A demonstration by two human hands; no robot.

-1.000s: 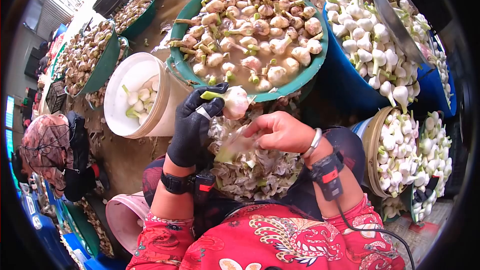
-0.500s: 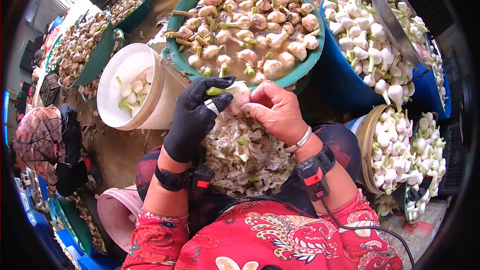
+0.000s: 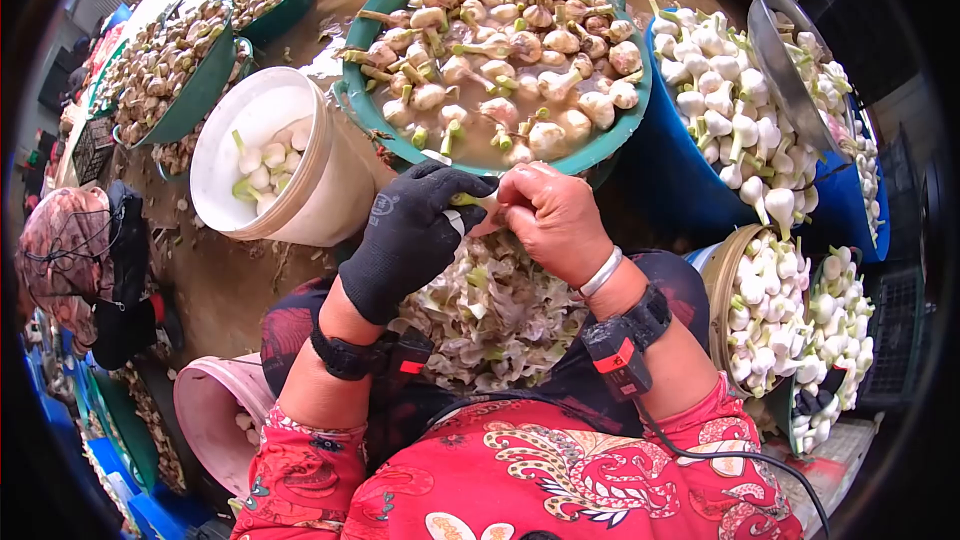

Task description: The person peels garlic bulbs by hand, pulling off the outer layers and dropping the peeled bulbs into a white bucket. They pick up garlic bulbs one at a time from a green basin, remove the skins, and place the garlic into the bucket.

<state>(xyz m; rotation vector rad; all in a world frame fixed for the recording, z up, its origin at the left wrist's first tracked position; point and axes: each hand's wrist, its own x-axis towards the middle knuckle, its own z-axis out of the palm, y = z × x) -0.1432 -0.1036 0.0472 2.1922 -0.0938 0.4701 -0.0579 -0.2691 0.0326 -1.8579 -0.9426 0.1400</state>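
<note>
In a black glove, my left hand is closed around the green stem of a garlic bulb, with a pale band on one finger. My bare right hand pinches the bulb's skin from the other side, and the fingers hide most of the bulb. Below both hands lies a heap of papery garlic peels in my lap. Just beyond them stands a green tub of muddy water holding unpeeled garlic.
A white bucket with several peeled bulbs is at the left, a pink bucket below it. Blue tub and beige bucket of white garlic stand at the right. A person in a patterned head cover is at the far left.
My hands have drawn closer together over the bulb, which is now more hidden. The view has shifted slightly, moving the side buckets a little in the frame.
</note>
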